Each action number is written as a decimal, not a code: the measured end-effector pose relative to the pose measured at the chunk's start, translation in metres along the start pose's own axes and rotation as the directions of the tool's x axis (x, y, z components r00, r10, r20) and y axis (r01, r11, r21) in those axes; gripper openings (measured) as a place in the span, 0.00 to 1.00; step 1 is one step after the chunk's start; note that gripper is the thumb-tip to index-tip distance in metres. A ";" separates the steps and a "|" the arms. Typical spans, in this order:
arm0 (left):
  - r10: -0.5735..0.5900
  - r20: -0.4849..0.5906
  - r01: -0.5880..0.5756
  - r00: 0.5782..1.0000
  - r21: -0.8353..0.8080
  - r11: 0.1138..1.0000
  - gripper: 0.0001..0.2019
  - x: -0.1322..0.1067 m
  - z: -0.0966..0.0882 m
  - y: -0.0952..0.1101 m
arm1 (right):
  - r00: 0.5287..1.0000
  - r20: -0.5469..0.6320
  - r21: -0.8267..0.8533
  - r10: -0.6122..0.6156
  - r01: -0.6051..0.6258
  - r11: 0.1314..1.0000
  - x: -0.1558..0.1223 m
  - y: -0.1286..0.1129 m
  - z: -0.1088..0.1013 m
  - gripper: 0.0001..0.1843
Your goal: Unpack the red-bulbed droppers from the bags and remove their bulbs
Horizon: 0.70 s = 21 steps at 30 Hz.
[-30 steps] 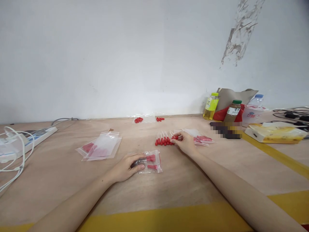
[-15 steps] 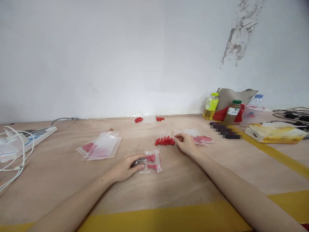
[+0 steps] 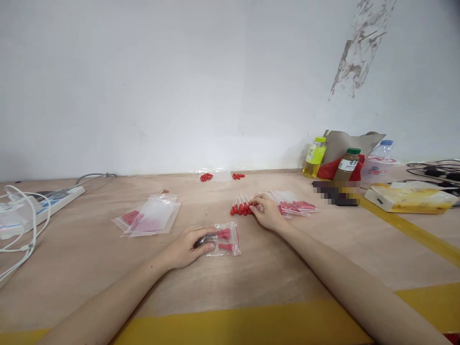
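Head view: nearer the tabletop's [image 3: 201, 287] front edge than its back, the half-curled left hand [image 3: 192, 245] grips the clear zip-lock bag [image 3: 232, 239] containing red-bulbed droppers [image 3: 224, 234]. Farther back, the right hand's [image 3: 266, 213] fingers bunch against loose droppers [image 3: 236, 210]; whether it grasps one, I cannot tell.
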<state>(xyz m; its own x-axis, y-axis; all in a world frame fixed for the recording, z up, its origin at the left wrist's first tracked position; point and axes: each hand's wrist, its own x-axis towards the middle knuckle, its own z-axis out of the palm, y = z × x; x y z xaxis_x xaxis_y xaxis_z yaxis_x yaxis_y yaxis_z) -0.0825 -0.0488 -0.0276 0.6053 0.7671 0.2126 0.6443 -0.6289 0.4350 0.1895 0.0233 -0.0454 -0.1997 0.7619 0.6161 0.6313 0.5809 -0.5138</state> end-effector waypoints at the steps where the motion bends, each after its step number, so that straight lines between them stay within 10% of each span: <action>1: 0.000 0.000 0.000 1.000 0.002 1.000 0.18 0.000 0.000 0.000 | 0.999 -0.030 0.008 0.017 -0.017 1.000 0.001 0.000 -0.002 0.08; 10: 0.000 0.010 0.000 1.000 -0.001 1.000 0.19 0.000 -0.001 0.001 | 0.966 -0.018 -0.014 0.259 -0.259 0.966 -0.003 0.014 -0.020 0.09; 21: -0.012 0.033 0.012 0.999 -0.011 1.000 0.18 -0.001 -0.004 0.004 | 0.992 -0.011 0.087 0.129 -0.128 0.988 -0.013 -0.021 -0.028 0.06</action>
<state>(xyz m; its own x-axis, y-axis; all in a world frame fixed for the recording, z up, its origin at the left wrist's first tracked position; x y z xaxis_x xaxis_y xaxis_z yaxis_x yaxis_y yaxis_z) -0.0820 -0.0513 -0.0223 0.6129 0.7699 0.1780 0.6464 -0.6180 0.4476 0.1999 -0.0070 -0.0256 -0.1080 0.8273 0.5513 0.5839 0.5016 -0.6384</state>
